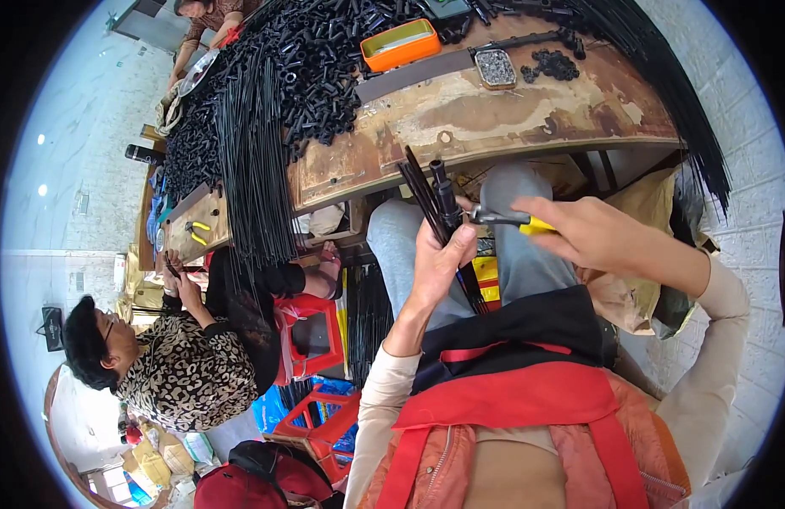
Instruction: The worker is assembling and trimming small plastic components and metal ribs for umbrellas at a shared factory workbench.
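Note:
My left hand (443, 263) is closed around a bunch of thin black rods (419, 191), held tilted above my lap. A black tubular fitting (446, 195) stands among the rods at the top of that grip. In my right hand (589, 229) is a pair of pliers (497, 218) with yellow handles, my fingers wrapped round them. The jaws point left and reach the side of the fitting, near my left thumb. Whether they touch it or pinch something small there, I cannot tell.
Ahead is a worn wooden bench (460, 127) heaped with black plastic fittings (324, 93). On it stand an orange box (400, 45) and a small tray of metal bits (495, 68). Long black rods (255, 161) overhang its edge. A co-worker (189, 365) sits left, beside a red stool (312, 339).

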A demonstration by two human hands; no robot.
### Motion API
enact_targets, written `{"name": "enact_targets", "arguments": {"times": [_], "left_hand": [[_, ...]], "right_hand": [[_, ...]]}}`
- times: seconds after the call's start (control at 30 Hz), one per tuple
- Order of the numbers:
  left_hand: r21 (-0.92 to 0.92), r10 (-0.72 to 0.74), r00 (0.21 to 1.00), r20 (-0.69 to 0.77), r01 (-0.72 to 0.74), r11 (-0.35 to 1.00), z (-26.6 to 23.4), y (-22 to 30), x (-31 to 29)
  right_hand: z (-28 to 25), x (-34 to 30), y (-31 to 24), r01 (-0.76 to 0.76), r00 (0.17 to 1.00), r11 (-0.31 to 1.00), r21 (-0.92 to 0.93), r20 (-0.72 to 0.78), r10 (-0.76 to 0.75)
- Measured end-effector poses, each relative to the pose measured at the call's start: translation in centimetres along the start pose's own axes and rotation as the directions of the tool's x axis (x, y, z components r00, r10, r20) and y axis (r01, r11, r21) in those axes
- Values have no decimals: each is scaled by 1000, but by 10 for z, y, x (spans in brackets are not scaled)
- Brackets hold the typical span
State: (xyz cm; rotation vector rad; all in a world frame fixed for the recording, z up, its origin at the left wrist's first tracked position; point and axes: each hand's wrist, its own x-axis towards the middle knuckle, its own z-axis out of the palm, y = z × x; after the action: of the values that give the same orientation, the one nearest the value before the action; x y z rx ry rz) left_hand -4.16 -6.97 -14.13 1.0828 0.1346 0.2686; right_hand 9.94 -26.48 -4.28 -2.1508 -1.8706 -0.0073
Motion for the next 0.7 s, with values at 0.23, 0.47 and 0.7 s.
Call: {"name": "enact_targets", "arguments": {"times": [0.23, 0.47, 0.7], "left_hand": [[101, -90, 995, 45, 85, 991, -1, 15, 2], [65, -92, 995, 48, 89, 994, 8, 30, 4], [67, -119, 957, 264, 104, 992, -4, 26, 8]], "right_hand": [[-9, 2, -12, -738, 662, 310, 599, 732, 161], [24, -9, -1, -18, 948, 997, -78, -319, -8], [-20, 0, -14, -606, 793, 408, 683, 557, 248]]}}
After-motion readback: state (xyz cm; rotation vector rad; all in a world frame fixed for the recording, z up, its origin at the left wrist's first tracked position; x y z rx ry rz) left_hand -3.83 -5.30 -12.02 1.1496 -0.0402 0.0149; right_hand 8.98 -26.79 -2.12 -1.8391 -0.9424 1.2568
